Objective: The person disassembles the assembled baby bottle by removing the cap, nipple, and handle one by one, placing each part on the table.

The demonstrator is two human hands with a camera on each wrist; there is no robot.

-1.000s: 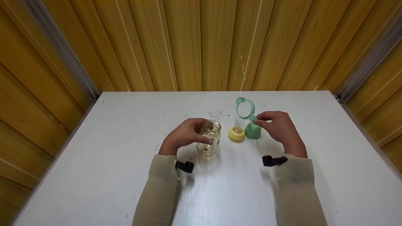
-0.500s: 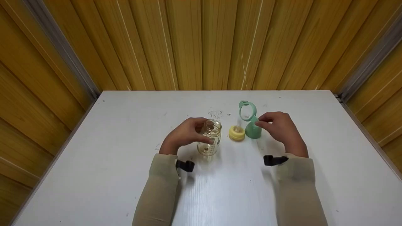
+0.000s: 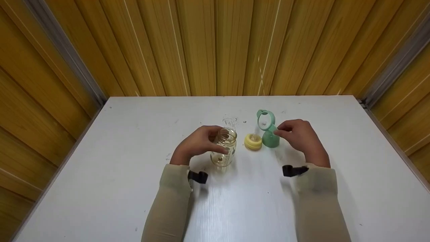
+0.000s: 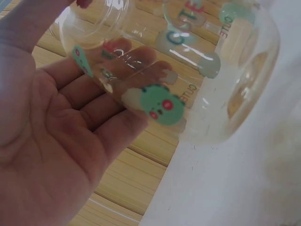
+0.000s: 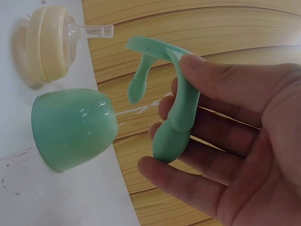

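Observation:
My left hand grips a clear baby bottle around its side; the bottle is upright with its mouth uncovered. Cartoon prints and lettering mark its wall in the left wrist view. Between thumb and fingers, my right hand pinches one grip of a green bottle handle ring, held in the air over a green dome cap. Beside that cap a yellow collar with a clear nipple stands on the table. The right wrist view shows the handle's two curved grips and the cap's smooth rounded side.
All of this is on a white table with small dark marks. Behind its far edge rises a yellow wood-look panel wall. Black wrist cameras sit at both sleeve cuffs.
The green handle ring has come down slightly and shifted a little to the right with my right hand. My left hand and the bottle have stayed put.

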